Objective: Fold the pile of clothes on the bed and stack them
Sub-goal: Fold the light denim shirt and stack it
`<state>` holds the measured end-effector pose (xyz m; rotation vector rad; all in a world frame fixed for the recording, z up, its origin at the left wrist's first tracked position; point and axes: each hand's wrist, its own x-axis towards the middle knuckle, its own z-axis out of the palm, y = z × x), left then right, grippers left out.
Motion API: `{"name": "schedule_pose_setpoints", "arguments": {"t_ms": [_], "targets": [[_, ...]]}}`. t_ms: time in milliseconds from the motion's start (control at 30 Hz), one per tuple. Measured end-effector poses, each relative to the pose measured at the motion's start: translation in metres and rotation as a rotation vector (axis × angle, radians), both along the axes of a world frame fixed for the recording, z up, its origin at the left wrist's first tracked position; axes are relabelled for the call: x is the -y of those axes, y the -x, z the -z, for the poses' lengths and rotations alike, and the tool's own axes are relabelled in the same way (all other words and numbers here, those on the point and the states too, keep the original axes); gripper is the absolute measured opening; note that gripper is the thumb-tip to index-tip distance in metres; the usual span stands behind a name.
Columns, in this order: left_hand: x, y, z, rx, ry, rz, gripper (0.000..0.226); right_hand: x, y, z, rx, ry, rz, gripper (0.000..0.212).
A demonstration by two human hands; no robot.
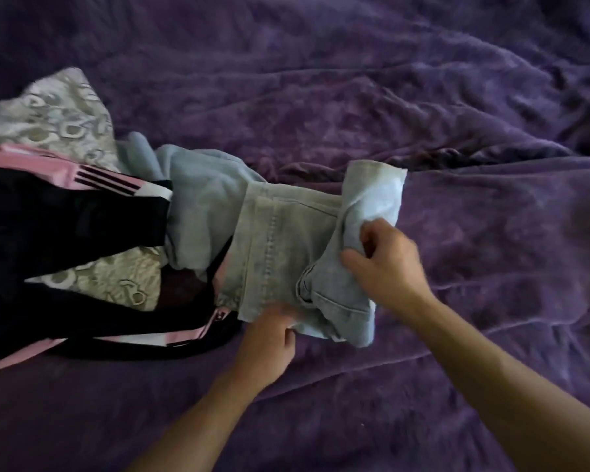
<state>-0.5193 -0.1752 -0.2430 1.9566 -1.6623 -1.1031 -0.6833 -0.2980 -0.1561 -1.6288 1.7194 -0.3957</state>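
1. Head view: I see the jeans [280,247] lying on the bed [457,114] near the middle of the frame, at the right edge of the clothes pile.
2. The jeans are pale denim and bunched rather than flat. Their far right end is doubled over into a loose flap, and their right half rests on the purple cover.
3. The left hand [269,338] is at the near edge of the jeans. Its fingers [280,313] are curled onto that edge and grip the denim there.
4. The right hand [385,264] is on the right part of the jeans, just below the doubled flap. Its fingers [368,236] and thumb are bent together and pinch a bunch of the cloth.
5. Both hands hold the same garment, the left one nearer me and the right one farther off and to the right.
6. A black jacket [48,226] with pink stripes fills the left side. The left end of the jeans touches it.
7. A light blue garment [201,199] lies between the jacket and the jeans, touching both.
8. A grey patterned cloth [48,120] shows beyond the jacket, and again in a gap between its black parts.
9. The bed cover is rumpled into long ridges. Both bare forearms come in from the bottom edge of the frame.
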Motion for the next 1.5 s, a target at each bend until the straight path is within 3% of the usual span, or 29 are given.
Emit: {"name": "schedule_pose_setpoints", "arguments": {"t_ms": [33, 167, 267, 333, 400, 500, 567, 633, 767, 867, 933, 1033, 1133, 1233, 1333, 1433, 1500], "targets": [[-0.007, -0.010, 0.001, 0.009, -0.033, -0.018, 0.038, 0.003, -0.025, 0.006, 0.004, -0.016, -0.050, 0.022], [-0.031, -0.065, 0.004, 0.024, -0.046, -0.422, 0.027, 0.006, -0.119, 0.053, -0.015, -0.209, -0.280, 0.016], [-0.044, -0.098, 0.005, 0.061, -0.077, -0.470, 0.026, 0.000, -0.156, 0.090, -0.007, -0.450, -0.370, 0.031], [-0.041, -0.110, 0.002, 0.082, -0.013, -0.446, 0.023, -0.001, -0.158, 0.099, 0.024, -0.430, -0.375, 0.034], [-0.029, -0.113, -0.003, 0.126, 0.116, -0.433, 0.020, -0.004, -0.142, 0.093, 0.077, -0.182, -0.332, 0.031], [0.006, -0.093, -0.007, 0.231, 0.338, -0.252, 0.030, -0.012, -0.091, 0.094, -0.097, 0.358, -0.242, 0.038], [0.024, -0.076, 0.002, 0.341, 0.322, -0.008, 0.045, -0.023, -0.060, 0.102, -0.309, 0.313, -0.232, 0.050], [0.027, -0.075, 0.025, 0.467, 0.168, 0.217, 0.059, -0.040, -0.043, 0.120, -0.462, 0.156, -0.284, 0.062], [0.020, -0.103, 0.071, 0.562, -0.066, 0.375, 0.071, -0.060, -0.043, 0.161, -0.558, 0.028, -0.375, 0.071], [0.035, -0.103, 0.069, 0.542, -0.058, 0.380, 0.072, -0.047, -0.039, 0.167, -0.527, -0.028, -0.408, 0.071], [0.057, -0.102, 0.053, 0.463, 0.104, 0.249, 0.064, -0.030, -0.031, 0.152, -0.467, -0.013, -0.412, 0.072], [0.116, -0.109, 0.039, 0.410, 0.335, 0.053, 0.066, 0.023, -0.017, 0.131, -0.392, 0.081, -0.151, 0.075], [0.187, -0.111, 0.036, 0.395, 0.152, 0.207, 0.102, 0.083, -0.019, 0.126, -0.285, -0.095, 0.062, 0.108], [0.229, -0.106, 0.037, 0.352, -0.082, 0.388, 0.118, 0.114, -0.029, 0.126, -0.022, -0.325, 0.161, 0.128], [0.234, -0.101, 0.032, 0.363, -0.100, 0.470, 0.126, 0.108, -0.027, 0.112, 0.107, -0.296, 0.133, 0.123], [0.225, -0.090, 0.011, 0.357, -0.114, 0.542, 0.136, 0.074, -0.015, 0.077, 0.108, -0.156, -0.012, 0.108], [0.218, -0.078, -0.011, 0.363, -0.148, 0.577, 0.132, 0.045, -0.003, 0.051, 0.110, -0.120, -0.105, 0.104]]}}
